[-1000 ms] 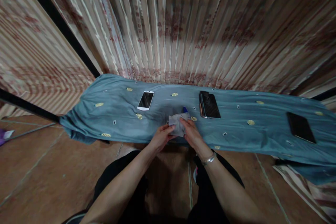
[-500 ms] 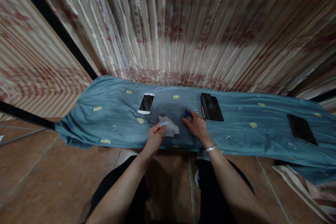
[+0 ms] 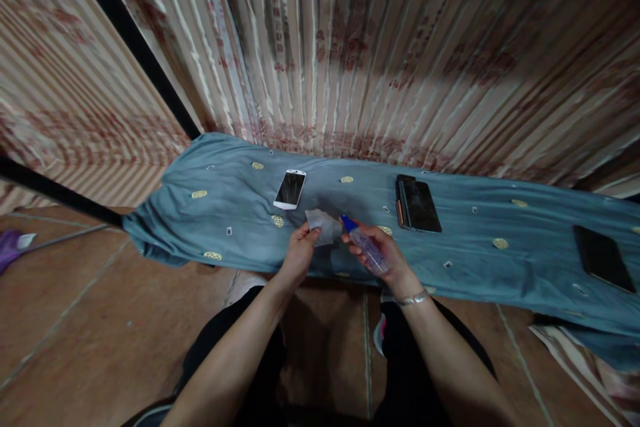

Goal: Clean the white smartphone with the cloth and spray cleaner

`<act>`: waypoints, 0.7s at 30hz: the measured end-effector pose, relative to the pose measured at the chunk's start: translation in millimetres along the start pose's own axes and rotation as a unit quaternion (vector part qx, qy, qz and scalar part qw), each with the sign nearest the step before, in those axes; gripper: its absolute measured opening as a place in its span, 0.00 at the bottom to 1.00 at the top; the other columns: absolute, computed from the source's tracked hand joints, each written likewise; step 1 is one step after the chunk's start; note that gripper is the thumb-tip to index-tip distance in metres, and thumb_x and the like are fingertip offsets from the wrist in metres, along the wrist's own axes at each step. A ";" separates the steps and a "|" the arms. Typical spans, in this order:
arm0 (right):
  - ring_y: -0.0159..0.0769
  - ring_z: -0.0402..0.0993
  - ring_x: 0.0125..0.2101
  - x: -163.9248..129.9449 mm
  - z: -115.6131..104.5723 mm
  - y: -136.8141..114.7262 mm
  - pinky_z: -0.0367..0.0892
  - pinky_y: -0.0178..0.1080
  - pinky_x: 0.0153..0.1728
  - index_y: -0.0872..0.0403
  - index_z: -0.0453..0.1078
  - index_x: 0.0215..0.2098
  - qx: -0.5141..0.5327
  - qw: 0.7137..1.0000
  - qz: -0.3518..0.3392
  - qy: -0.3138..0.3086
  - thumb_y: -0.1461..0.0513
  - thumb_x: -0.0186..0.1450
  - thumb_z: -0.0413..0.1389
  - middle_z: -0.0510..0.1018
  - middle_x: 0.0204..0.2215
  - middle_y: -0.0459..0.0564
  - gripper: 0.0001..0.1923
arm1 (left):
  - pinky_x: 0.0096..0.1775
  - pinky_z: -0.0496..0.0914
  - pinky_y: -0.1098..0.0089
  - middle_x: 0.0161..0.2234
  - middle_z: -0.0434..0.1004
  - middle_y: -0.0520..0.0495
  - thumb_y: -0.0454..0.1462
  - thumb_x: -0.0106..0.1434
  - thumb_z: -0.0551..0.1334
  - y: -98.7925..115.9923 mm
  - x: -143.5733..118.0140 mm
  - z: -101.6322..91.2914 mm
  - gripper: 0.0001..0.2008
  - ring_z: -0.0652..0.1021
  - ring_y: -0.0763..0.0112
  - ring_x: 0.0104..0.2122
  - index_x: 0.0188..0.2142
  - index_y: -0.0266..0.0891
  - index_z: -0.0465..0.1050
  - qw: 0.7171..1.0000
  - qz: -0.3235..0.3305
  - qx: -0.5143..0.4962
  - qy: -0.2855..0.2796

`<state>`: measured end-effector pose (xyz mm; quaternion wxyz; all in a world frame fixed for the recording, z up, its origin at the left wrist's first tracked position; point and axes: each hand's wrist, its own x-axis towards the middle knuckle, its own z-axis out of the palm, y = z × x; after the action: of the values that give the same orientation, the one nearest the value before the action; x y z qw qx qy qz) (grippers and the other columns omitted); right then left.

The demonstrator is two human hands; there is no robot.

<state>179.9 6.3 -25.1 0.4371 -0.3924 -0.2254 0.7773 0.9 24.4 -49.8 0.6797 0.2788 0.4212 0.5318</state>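
Head camera looks steeply down, close over the blue-draped table (image 3: pixel 500 260).

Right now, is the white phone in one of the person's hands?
No, the white phone lies on the blue cloth; the left hand holds a wipe, the right hand a spray bottle.

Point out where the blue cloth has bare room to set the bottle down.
Widest free patch: between the dark phone and the black phone at far right. Another lies left of the white phone, toward the blue cloth's end. Crowded: the middle, where the left hand holds a wipe and the right hand the spray bottle.
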 end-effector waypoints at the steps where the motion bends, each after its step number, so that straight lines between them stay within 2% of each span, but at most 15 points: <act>1: 0.28 0.69 0.19 -1.6 3.2 1.2 0.60 0.28 0.15 0.52 0.77 0.46 -0.001 1.000 -0.011 -0.003 0.58 0.53 0.61 0.84 0.30 0.47 0.22 | 0.41 0.72 0.67 0.27 0.82 0.49 0.35 0.50 0.67 0.1 -0.8 1.2 0.07 0.81 0.65 0.34 0.30 0.36 0.79 1.000 -0.007 -0.005 -0.001; 5: 0.28 0.70 0.19 -7.2 12.6 7.5 0.62 0.30 0.17 0.48 0.73 0.58 -0.079 0.993 -0.086 0.017 0.58 0.53 0.63 0.86 0.36 0.47 0.33 | 0.39 0.71 0.67 0.27 0.80 0.49 0.31 0.48 0.64 1.0 -3.3 5.2 0.08 0.79 0.68 0.31 0.31 0.36 0.78 0.999 -0.040 -0.026 -0.001; 9: 0.29 0.69 0.21 -9.3 12.9 16.4 0.65 0.33 0.22 0.45 0.72 0.60 -0.233 0.957 -0.168 0.038 0.57 0.57 0.63 0.84 0.35 0.43 0.32 | 0.40 0.73 0.65 0.27 0.80 0.47 0.28 0.44 0.61 0.9 -5.8 7.9 0.12 0.80 0.64 0.34 0.31 0.36 0.76 0.998 -0.061 -0.026 -0.011; 12: 0.32 0.72 0.24 -8.8 10.2 22.9 0.70 0.36 0.30 0.45 0.75 0.58 -0.376 0.894 -0.237 0.059 0.59 0.60 0.60 0.84 0.36 0.44 0.27 | 0.37 0.72 0.67 0.26 0.80 0.49 0.28 0.42 0.61 -0.5 -8.8 10.0 0.16 0.78 0.67 0.30 0.33 0.36 0.78 0.997 -0.072 -0.020 -0.021; 15: 0.40 0.79 0.36 -8.5 8.8 27.4 0.73 0.43 0.43 0.45 0.72 0.59 -0.504 0.809 -0.291 0.080 0.61 0.63 0.57 0.83 0.46 0.47 0.26 | 0.34 0.71 0.69 0.25 0.78 0.52 0.28 0.40 0.60 -2.9 -11.5 12.1 0.19 0.75 0.72 0.26 0.34 0.36 0.78 0.996 -0.079 -0.010 -0.025; 18: 0.44 0.81 0.43 -8.2 8.7 30.0 0.73 0.46 0.49 0.50 0.66 0.64 -0.608 0.736 -0.289 0.069 0.63 0.65 0.53 0.83 0.49 0.52 0.28 | 0.33 0.69 0.71 0.24 0.77 0.53 0.28 0.39 0.60 -4.6 -13.1 13.9 0.19 0.74 0.72 0.25 0.34 0.37 0.77 0.996 -0.086 -0.002 -0.014; 21: 0.45 0.82 0.43 -7.5 9.1 31.3 0.74 0.46 0.49 0.53 0.63 0.65 -0.668 0.692 -0.264 0.070 0.64 0.66 0.52 0.83 0.46 0.55 0.28 | 0.32 0.68 0.72 0.25 0.77 0.52 0.28 0.38 0.61 -4.3 -14.3 14.6 0.19 0.74 0.73 0.25 0.34 0.36 0.77 0.996 -0.089 -0.004 -0.013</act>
<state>159.1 -16.4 -38.3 0.2620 -0.5584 -0.7482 0.2446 14.5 10.6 -42.2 0.7306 0.2443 0.4333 0.4678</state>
